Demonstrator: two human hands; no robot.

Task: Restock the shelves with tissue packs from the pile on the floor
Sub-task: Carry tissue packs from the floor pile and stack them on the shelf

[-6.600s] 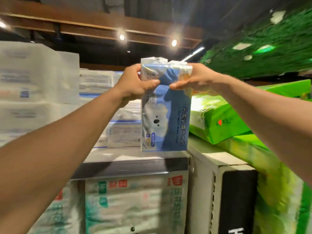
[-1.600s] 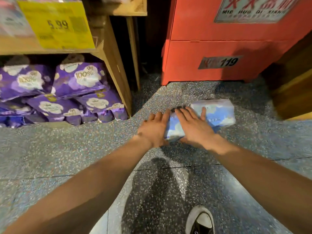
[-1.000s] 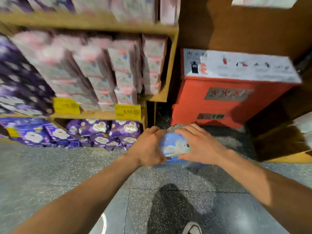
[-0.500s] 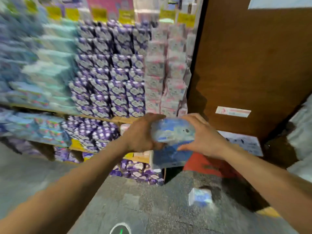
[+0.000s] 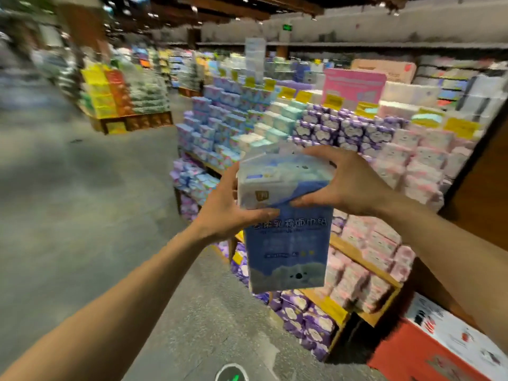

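A blue and white tissue pack (image 5: 286, 243) with a koala print hangs upright in front of me at chest height. My left hand (image 5: 222, 210) grips its upper left side, thumb across the front. My right hand (image 5: 349, 185) grips its upper right corner, fingers over the top and thumb on the front. Both hands hold the same pack. Behind it stand wooden shelves (image 5: 354, 254) stacked with purple, pink and blue tissue packs. The pile on the floor is out of view.
A red and white box (image 5: 428, 353) stands on the floor at the lower right. A brown wall panel (image 5: 483, 193) rises at the right. Grey speckled floor (image 5: 96, 202) stretches left toward another display of yellow and orange goods (image 5: 115, 97).
Both hands took a pack from the floor and lifted it to chest height. My view rose from the floor to the store aisle and shelves.
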